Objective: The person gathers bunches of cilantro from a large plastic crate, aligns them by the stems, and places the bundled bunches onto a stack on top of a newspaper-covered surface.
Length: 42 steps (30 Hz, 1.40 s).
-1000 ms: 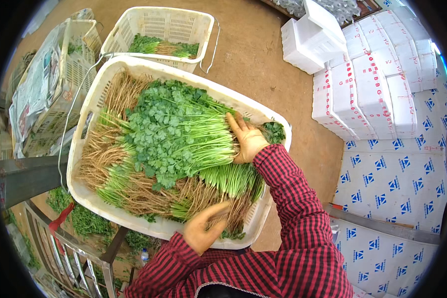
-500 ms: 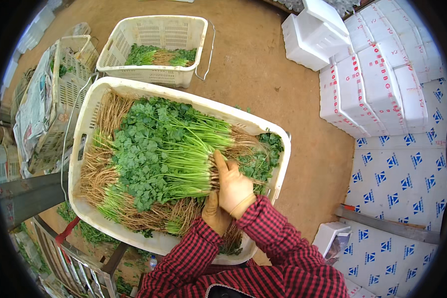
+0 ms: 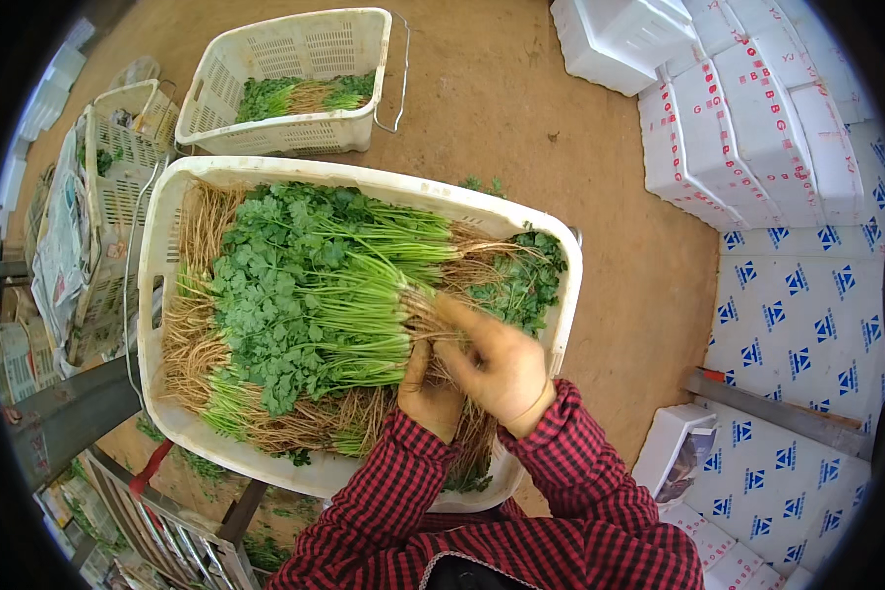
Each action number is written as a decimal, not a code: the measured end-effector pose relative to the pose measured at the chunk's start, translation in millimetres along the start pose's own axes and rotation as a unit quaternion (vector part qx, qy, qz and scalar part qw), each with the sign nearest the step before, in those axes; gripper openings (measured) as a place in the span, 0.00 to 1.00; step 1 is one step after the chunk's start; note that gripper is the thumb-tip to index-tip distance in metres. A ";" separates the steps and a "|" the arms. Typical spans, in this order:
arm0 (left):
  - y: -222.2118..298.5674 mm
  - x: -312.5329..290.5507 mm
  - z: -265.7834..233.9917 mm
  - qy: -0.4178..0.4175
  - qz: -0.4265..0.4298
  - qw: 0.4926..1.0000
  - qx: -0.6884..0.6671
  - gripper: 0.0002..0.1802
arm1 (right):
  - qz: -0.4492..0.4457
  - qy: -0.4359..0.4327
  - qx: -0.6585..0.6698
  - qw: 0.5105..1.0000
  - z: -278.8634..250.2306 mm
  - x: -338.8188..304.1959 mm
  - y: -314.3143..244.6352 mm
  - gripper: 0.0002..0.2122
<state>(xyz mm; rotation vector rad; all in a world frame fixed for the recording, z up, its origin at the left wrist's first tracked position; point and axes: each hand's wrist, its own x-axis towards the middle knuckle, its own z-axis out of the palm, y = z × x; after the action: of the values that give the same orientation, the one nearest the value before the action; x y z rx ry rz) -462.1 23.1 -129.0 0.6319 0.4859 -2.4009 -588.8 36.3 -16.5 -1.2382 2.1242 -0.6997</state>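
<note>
Brown floor (image 3: 600, 256) lies beyond my right fingers (image 3: 457, 313). They and my left fingers (image 3: 417, 366) curl at herb roots (image 3: 422, 319), handily facing them — whether gripping, I can't tell.

Stacked white boxes (image 3: 757, 138): we see red capital letters (image 3: 754, 75) and characters in rows along the edges | Pale panels (image 3: 806, 305): we see a blue emblem (image 3: 745, 272) with small blue lettering, repeated throughout | Lower-right white boxes (image 3: 710, 546): we find red print too small to read
</note>
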 end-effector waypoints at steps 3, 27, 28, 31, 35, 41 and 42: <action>0.4 -1.1 -3.9 0.027 0.017 0.999 0.034 0.28 | -0.127 0.179 -0.144 0.965 -0.1 46.6 30.1 0.21; 45.0 -73.1 55.2 -0.079 0.008 0.994 0.080 0.24 | -0.119 0.115 -0.075 0.983 75.1 -59.9 -58.2 0.25; 49.8 -77.6 52.6 -0.089 0.026 0.993 0.071 0.24 | -0.120 0.075 -0.064 0.988 64.2 -67.5 -69.6 0.25; 68.9 -80.3 53.9 -0.086 -0.036 0.995 -0.021 0.26 | -0.223 0.095 0.096 0.965 39.5 -78.0 -67.9 0.19; 83.5 -83.0 55.7 -0.049 -0.040 0.996 -0.063 0.19 | -0.070 0.173 0.240 0.953 31.8 -65.1 -29.1 0.21; 78.2 -85.5 71.3 -0.058 -0.040 0.994 -0.082 0.14 | -0.058 0.257 -0.087 0.961 104.0 53.7 15.8 0.23; 79.5 -88.4 76.8 -0.066 -0.051 0.992 -0.090 0.14 | -0.033 0.224 -0.149 0.963 121.3 67.4 28.8 0.25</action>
<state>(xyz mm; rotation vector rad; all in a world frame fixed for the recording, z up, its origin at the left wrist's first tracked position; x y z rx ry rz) -374.2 -32.6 -33.2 0.3743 0.6833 -2.4404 -547.7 -29.3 -135.1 -1.4159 2.6470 -0.7652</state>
